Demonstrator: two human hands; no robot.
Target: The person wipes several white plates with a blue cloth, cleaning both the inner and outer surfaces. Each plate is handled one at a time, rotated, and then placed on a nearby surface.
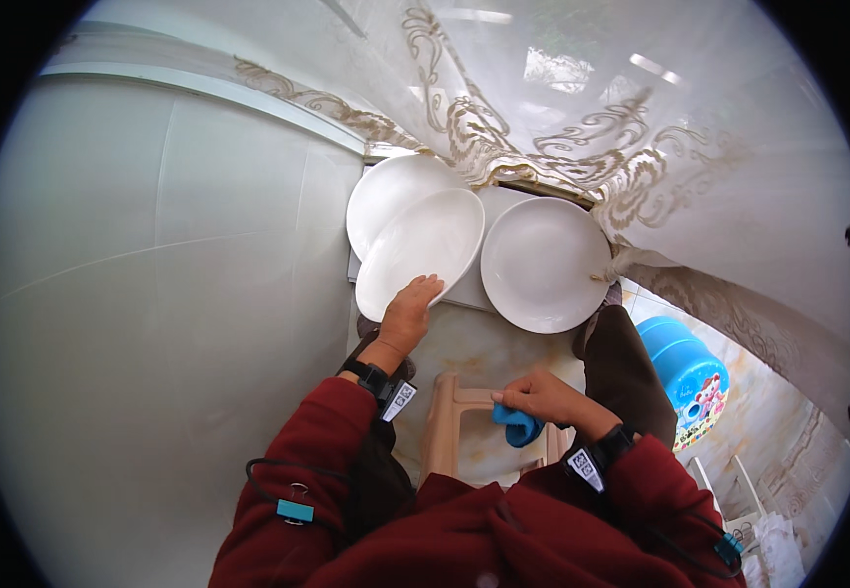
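Note:
My left hand (406,316) grips the near edge of a white plate (425,239), which is tilted up and looks oval from here. Partly hidden behind it is another white plate (384,195). To the right, a round white plate (546,261) lies face up on a pale low slab (497,202), its near rim overhanging the slab's front edge. Closer to my body, my right hand (554,400) clasps a bunched blue cloth (517,428), held over a beige plastic stool (443,426).
A pale panelled wall (175,294) rises on the left. Sheer embroidered curtains (579,147) hang behind the plates and down the right side. Beyond my right leg, a blue plastic stool (671,349) with a cartoon print stands on the marbled tile floor (469,342).

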